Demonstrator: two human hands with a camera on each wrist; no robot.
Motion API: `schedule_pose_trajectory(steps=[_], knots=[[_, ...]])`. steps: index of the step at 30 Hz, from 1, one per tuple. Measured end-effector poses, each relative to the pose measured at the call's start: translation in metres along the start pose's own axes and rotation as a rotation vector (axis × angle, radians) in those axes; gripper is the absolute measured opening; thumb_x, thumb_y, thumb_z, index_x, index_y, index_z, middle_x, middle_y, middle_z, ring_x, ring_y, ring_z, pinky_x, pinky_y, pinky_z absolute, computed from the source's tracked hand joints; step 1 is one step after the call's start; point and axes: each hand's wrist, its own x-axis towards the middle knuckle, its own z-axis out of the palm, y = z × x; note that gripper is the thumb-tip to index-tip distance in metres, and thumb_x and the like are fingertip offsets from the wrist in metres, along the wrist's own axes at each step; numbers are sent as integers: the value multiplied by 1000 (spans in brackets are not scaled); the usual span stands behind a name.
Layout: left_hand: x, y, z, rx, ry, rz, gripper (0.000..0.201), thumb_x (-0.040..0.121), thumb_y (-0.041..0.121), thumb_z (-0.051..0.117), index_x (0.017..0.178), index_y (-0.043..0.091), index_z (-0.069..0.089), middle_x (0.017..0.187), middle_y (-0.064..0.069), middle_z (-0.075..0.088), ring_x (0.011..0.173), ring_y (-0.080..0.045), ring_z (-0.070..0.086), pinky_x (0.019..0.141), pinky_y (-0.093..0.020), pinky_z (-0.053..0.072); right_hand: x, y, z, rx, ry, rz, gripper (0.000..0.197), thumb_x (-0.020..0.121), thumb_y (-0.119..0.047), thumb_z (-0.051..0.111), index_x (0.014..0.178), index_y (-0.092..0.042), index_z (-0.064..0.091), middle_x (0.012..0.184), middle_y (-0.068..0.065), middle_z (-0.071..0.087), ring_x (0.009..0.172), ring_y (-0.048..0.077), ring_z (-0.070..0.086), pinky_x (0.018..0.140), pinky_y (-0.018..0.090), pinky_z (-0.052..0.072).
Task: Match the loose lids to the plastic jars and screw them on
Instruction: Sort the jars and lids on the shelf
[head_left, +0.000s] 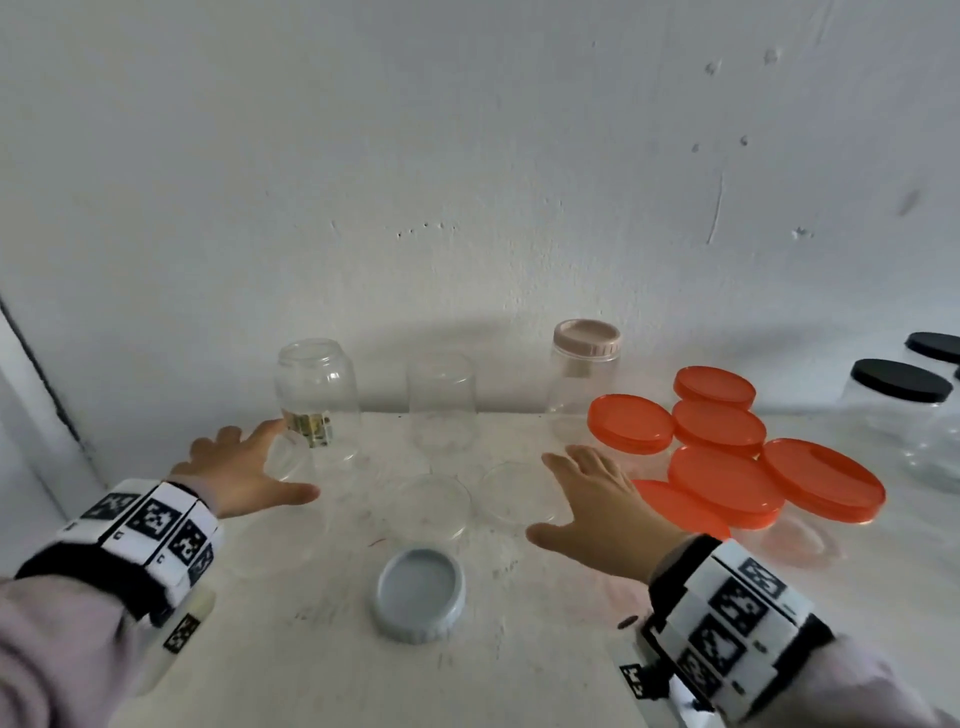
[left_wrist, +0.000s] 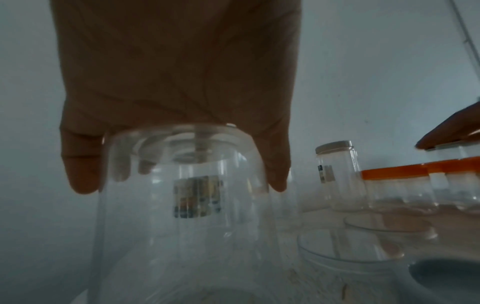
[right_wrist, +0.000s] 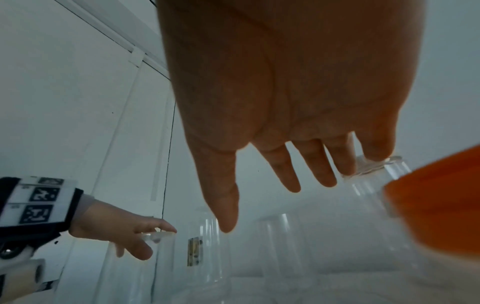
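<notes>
My left hand (head_left: 249, 467) reaches down over the top of a clear plastic jar (head_left: 275, 530) at the front left; in the left wrist view its fingers (left_wrist: 80, 176) and thumb curl round the jar (left_wrist: 182, 216). My right hand (head_left: 592, 499) hovers flat with straight, spread fingers over another clear jar (head_left: 514, 493), its fingertips (right_wrist: 374, 152) at the rim (right_wrist: 376, 168). A loose grey-blue lid (head_left: 418, 595) lies top down on the white table (head_left: 519, 665) between my wrists. A third open jar (head_left: 428, 504) stands between my hands.
At the back stand a labelled open jar (head_left: 317, 395), a clear jar (head_left: 441, 400) and a pink-lidded jar (head_left: 584, 364). Several orange-lidded jars (head_left: 722, 483) crowd the right, with black-lidded jars (head_left: 898, 395) beyond. A wall rises close behind the table.
</notes>
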Motion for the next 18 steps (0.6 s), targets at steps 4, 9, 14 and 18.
schedule_pose_trajectory(steps=[4,9,14,18], knots=[[3,-5,-7,-111,-27,41,111,57,79,66,146,42,9,140,-11,32,129,-34,32,106,-44,33,41,-19,12,20,-75,91,80,87,-51,58,148,-13,23,153,11,20,144,28,12,114,43,22],[-4,-5,-16,-446,-44,110,119,35,93,49,141,49,20,141,-10,36,135,-28,32,109,-46,32,84,-21,27,11,-196,270,84,85,-54,61,147,-11,24,149,13,28,138,32,25,108,45,30],[-10,-6,-15,-736,-103,159,97,54,83,59,139,51,24,142,-6,37,133,-19,33,104,-40,32,104,-15,38,-6,-259,404,101,74,-60,70,148,-17,17,147,13,33,133,34,38,106,48,35],[-15,-9,-14,-916,-249,172,108,38,70,72,136,50,30,128,3,48,119,-19,44,89,-38,42,110,-17,45,-12,-252,432,106,70,-58,74,147,-17,15,145,12,35,131,33,40,105,47,36]])
